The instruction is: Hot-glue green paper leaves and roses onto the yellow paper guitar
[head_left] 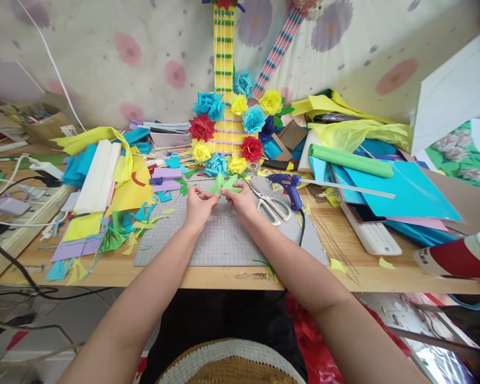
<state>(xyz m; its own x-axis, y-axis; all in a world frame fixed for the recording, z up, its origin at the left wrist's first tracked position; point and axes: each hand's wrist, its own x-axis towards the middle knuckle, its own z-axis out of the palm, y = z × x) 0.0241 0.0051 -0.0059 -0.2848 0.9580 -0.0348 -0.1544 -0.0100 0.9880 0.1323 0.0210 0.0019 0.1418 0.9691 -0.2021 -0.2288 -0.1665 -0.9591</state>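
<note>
Light green paper leaves [217, 184] are pinched between the fingertips of both hands, above the far part of a grey cutting mat [168, 242]. My left hand [200, 205] is closed on the lower left of the leaves, and my right hand [240, 198] grips them from the right. How the leaves join is hidden by the fingers. Beside my right hand lie scissors [275, 209] with pale handles. A blue hot glue gun [290, 186] with a white glue stick rests just right of them. Directly behind the hands stands a yellow paper guitar [224, 74] covered in paper roses.
Paper scraps [120, 229] and folded crepe paper [98, 178] crowd the left side. To the right are blue sheets [410, 192], a green paper roll [352, 161], a white keyboard-like object [374, 234] and a red-and-white paper cup [460, 256]. A black cord [303, 229] hangs from the glue gun.
</note>
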